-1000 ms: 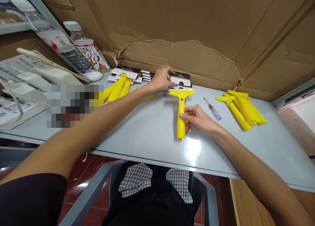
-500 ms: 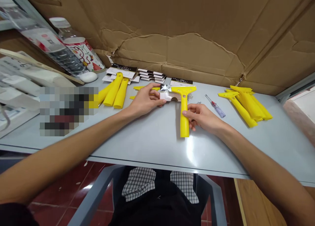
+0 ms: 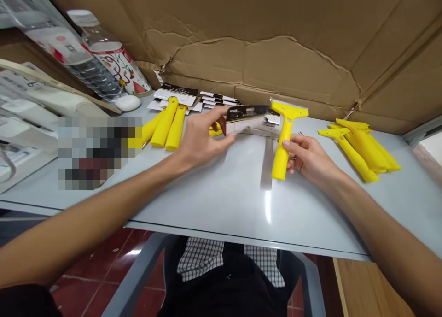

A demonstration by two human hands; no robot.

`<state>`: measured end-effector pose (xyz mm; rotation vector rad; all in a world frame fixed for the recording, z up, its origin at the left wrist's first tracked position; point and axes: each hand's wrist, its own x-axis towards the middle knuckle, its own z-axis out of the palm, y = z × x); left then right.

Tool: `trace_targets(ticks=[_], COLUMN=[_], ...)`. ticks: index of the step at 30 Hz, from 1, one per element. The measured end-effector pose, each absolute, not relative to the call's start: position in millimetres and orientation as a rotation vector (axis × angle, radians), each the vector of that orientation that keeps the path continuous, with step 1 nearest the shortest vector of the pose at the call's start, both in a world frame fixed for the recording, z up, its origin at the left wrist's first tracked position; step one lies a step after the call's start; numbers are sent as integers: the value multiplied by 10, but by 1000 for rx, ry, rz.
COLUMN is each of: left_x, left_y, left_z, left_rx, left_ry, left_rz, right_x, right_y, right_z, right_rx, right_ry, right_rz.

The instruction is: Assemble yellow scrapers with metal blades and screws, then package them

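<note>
My left hand (image 3: 207, 135) is closed on a black and white card sleeve (image 3: 246, 119) with a clear part at its right end, raised over the table. To its right, my right hand (image 3: 308, 155) pinches the handle of a yellow scraper (image 3: 285, 137), whose wide head points up and away from me. The scraper's head stands apart from the card's right end. Behind my left hand lie more yellow pieces, mostly hidden. Yellow handles (image 3: 165, 126) rest on stacked cards (image 3: 177, 95) to the left of that hand.
More yellow scrapers (image 3: 366, 146) lie piled on the grey table (image 3: 207, 202) at the right. Plastic bottles (image 3: 115, 61) and a white rounded object (image 3: 128, 102) stand at the back left. A cardboard sheet (image 3: 293, 68) rises behind the table. A blurred-out patch covers something at the left.
The scraper has moved right and up, away from the card, and now leans. The card has tilted in my left hand. My right hand now hides most of the screwdriver. The view has shifted slightly.
</note>
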<state>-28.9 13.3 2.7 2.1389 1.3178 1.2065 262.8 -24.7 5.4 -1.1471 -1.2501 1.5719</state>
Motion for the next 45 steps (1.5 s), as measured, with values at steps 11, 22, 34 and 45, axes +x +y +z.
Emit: trace_targets(ticks=[11,22,34,45], left_x=[-189,-213,-98,-139], left_y=[-206,232,114,132], left_z=[86,-88,-143,16], left_rx=[2546,2349,2581,1948], left_ry=[767,1052,818,1058], left_rz=[718,996,561,837], right_x=[2559,2556,2509,2628], right_y=[-277,-257,-270,-302], right_z=[26,-51,-54,256], right_rx=[-1126,-1153,-1191,-1054], right_ry=[-1247,-1323,-1364,-1246], right_rz=[1623,1663,1612,1414])
